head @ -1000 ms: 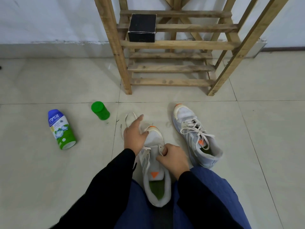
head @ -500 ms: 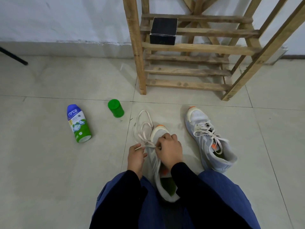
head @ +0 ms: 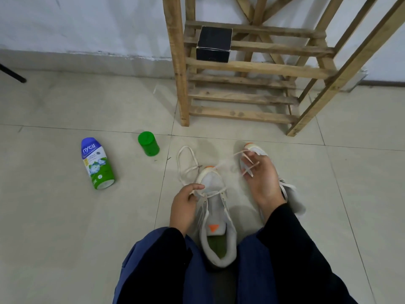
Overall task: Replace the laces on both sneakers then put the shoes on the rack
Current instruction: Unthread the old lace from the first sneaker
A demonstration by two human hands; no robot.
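A grey sneaker (head: 215,220) with an orange toe tip lies on the floor between my knees, toe pointing away. Its white lace (head: 186,163) runs through the front eyelets and loops out to the left on the tiles. My left hand (head: 185,207) pinches the lace at the sneaker's left side. My right hand (head: 262,178) is raised to the right and holds the other lace end, which is drawn taut from the toe. A second grey sneaker (head: 289,194), laced, lies behind my right hand and is mostly hidden by it. The wooden rack (head: 247,69) stands ahead.
A black box (head: 214,43) sits on a rack shelf. A blue and green bottle (head: 97,163) lies on the tiles to the left, with a green cap (head: 148,143) near it. A black rod end (head: 13,74) shows at the far left by the wall.
My right hand has left the sneaker's toe and swung up to the right, pulling a lace end out with it. My left hand stays at the sneaker's left side.
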